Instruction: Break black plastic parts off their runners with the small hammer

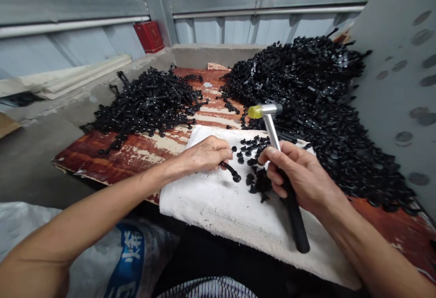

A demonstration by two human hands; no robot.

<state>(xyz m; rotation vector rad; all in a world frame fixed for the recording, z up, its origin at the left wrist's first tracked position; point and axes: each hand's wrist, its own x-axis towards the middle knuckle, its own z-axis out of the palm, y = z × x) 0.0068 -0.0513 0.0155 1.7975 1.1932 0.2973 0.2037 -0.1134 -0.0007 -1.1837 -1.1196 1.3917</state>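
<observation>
My left hand [211, 153] is closed on a black curved part [232, 171] with a rounded end, held just above a white cloth [204, 198]. My right hand [299, 171] grips a mallet [270, 125] by its black handle, and its metal head with a yellow face points up and to the left. Between the hands, several small black round caps [250, 148] lie loose on the cloth. A darker clump of black pieces [260, 180] sits by the right fingers, partly hidden by them.
On the worn red-brown board [136, 152] rest a heap of black parts [146, 100] at left and a larger heap [299, 80] at right. A red box [149, 37] stands in the back corner. A grey spotted panel [398, 84] borders the right side. A white sack [98, 248] lies below left.
</observation>
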